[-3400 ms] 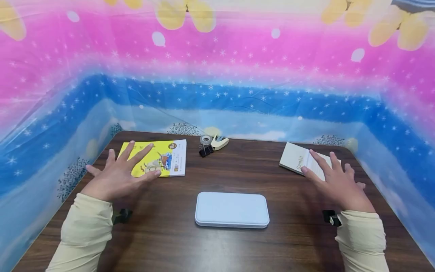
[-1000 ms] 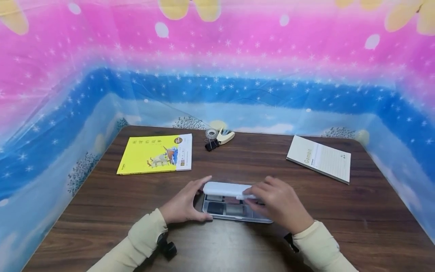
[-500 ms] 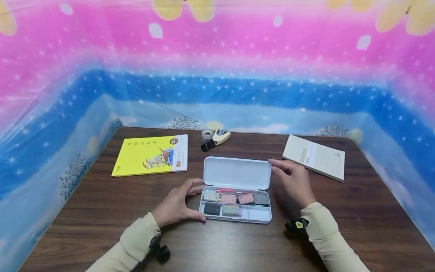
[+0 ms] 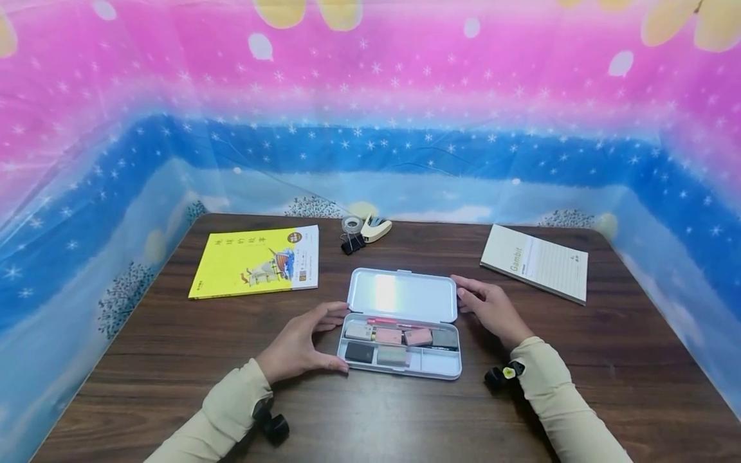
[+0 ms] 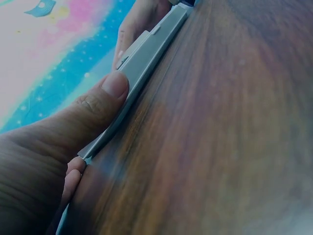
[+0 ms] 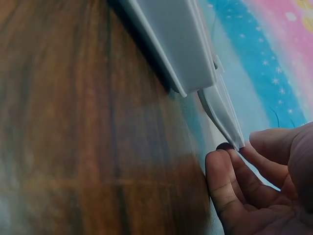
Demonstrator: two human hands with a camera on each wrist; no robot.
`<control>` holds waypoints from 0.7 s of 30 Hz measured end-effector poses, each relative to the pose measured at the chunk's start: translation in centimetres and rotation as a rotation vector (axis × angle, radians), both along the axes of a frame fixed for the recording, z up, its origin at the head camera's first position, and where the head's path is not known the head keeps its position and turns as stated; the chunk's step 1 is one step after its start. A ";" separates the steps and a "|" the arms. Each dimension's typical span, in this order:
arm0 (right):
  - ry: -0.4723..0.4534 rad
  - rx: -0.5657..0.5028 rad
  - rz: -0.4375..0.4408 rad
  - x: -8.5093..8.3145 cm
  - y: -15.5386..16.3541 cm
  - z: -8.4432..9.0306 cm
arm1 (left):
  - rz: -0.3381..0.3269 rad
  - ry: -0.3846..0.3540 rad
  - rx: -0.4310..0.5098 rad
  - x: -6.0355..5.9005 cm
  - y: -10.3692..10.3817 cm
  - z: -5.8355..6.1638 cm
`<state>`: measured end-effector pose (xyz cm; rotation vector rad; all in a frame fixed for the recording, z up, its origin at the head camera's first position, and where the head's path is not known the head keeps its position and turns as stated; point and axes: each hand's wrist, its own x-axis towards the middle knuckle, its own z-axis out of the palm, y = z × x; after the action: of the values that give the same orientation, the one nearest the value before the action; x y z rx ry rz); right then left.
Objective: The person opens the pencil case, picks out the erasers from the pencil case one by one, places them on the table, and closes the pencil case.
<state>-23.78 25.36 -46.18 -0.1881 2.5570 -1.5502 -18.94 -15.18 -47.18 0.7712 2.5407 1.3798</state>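
A white pencil case (image 4: 399, 370) lies opened out in the middle of the table, its lid (image 4: 425, 299) tipped back. Inside are a red pen (image 4: 382, 321), pink erasers (image 4: 389, 336), a black block (image 4: 359, 352) and other small blocks. My left hand (image 4: 298, 344) grips the case's left end, with the thumb at the front corner and the fingers behind. In the left wrist view, the thumb (image 5: 110, 93) presses the case's side. My right hand (image 4: 494, 308) holds the lid's right edge; in the right wrist view, its fingers curl under the lid's corner (image 6: 234, 137).
On the left lies a yellow book (image 4: 255, 260), and a notebook (image 4: 538, 263) labelled Gambit lies on the right. Toward the back are a tape roll (image 4: 351, 224), a black binder clip (image 4: 352, 244) and a cream stapler (image 4: 376, 228). Patterned cloth (image 4: 370, 148) surrounds the table (image 4: 145, 386).
Both hands came in from the sides to the pencil case. The right hand swung its lid up and back, uncovering the contents; since half a second ago the lid has tipped further back.
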 end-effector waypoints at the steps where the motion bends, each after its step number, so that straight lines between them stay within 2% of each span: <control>1: 0.001 0.003 0.003 0.0 0.0 0.0 | -0.005 -0.001 0.001 0.0 0.0 0.1; 8: 0.016 0.031 0.022 0.0 0.2 0.0 | -0.021 0.011 -0.007 0.0 0.1 0.2; 11: 0.060 0.033 0.030 0.2 0.3 0.2 | -0.015 0.014 -0.019 0.1 0.2 0.1; 13: 0.139 0.048 0.027 0.4 0.4 0.5 | -0.009 0.012 -0.024 0.1 0.2 0.1; 17: 0.416 0.132 0.029 1.3 0.6 1.6 | -0.002 0.011 -0.029 0.1 0.2 0.1; 19: 0.542 0.184 0.083 1.9 0.6 2.1 | -0.003 0.010 -0.027 0.1 0.2 0.1; 21: 0.605 0.227 0.186 2.7 0.5 2.3 | -0.002 0.007 -0.027 0.1 0.2 0.1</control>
<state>-21.11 25.85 -43.88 -0.9683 3.0084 -1.2604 -18.85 -14.94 -47.11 0.7749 2.5570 1.3423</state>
